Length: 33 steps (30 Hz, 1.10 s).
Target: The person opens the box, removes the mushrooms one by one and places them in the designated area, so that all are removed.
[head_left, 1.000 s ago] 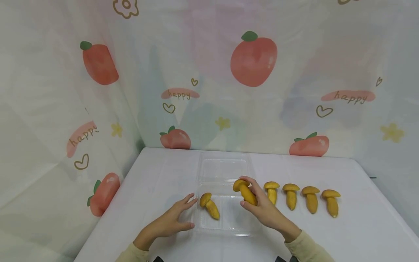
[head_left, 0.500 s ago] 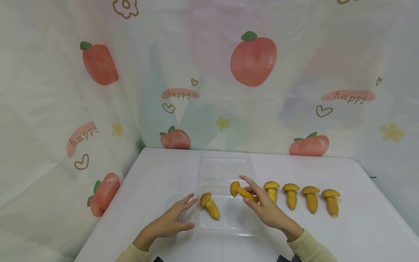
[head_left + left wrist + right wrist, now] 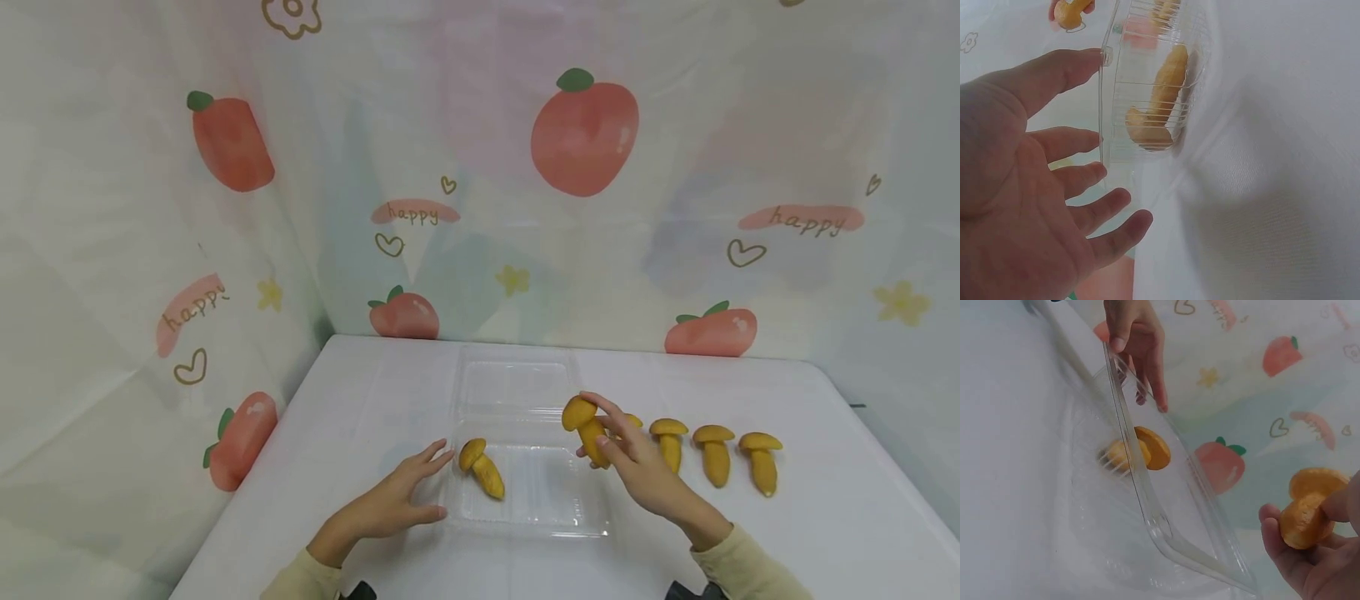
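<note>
My right hand (image 3: 648, 475) pinches a yellow mushroom (image 3: 592, 439) by its stem, raised over the right side of a clear plastic clamshell box (image 3: 540, 508). Its cap points up and to the left in the head view. Another mushroom (image 3: 489, 477) lies tilted inside the box at the left, also visible through the wall in the left wrist view (image 3: 1169, 81). At the box's left side, my left hand (image 3: 390, 502) has its fingers spread, the thumb and some fingertips at the rim. The right wrist view shows the held mushroom (image 3: 1307, 522) between thumb and fingers.
The box's lid (image 3: 517, 385) lies folded back behind it. Right of the box stands a row of similar mushrooms (image 3: 715, 458) on the white table (image 3: 832, 517); the nearest is partly hidden by my right hand. A fruit-printed cloth (image 3: 480, 250) hangs behind.
My right hand has shifted right with the mushroom, which tipped nearly level half a second ago and now stands steeper. The left hand and the mushroom in the box stay put.
</note>
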{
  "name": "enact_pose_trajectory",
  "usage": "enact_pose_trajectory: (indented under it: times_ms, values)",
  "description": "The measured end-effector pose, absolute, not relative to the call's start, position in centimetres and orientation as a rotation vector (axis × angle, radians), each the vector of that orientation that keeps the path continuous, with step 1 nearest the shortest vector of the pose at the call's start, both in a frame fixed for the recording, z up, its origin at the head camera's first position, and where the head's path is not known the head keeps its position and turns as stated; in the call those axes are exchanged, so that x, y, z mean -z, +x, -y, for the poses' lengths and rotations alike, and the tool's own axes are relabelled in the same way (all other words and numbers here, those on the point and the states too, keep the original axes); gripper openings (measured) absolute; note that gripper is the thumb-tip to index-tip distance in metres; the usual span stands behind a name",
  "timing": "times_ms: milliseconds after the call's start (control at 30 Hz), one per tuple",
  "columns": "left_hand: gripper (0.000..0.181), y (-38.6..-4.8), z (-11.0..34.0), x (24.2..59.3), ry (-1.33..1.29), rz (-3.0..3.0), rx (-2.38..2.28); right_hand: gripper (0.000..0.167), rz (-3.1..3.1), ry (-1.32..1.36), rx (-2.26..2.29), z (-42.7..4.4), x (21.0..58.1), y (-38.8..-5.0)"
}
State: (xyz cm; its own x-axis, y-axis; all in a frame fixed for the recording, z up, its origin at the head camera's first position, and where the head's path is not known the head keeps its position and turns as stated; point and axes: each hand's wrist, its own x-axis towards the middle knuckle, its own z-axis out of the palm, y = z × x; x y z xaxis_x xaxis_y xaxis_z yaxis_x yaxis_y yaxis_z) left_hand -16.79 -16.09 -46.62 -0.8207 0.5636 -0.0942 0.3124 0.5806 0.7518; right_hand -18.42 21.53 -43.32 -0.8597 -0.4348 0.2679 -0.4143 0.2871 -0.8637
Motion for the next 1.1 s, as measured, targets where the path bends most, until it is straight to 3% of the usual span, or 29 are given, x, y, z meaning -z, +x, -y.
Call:
enact_pose_trajectory:
  times_ms: [1100]
  values:
    - [0.076, -16.7, 15.9, 46.6, 0.724, -2.494, -1.112, 0.069, -2.861, -0.684, 1.452, -33.9, 42.4, -15.9]
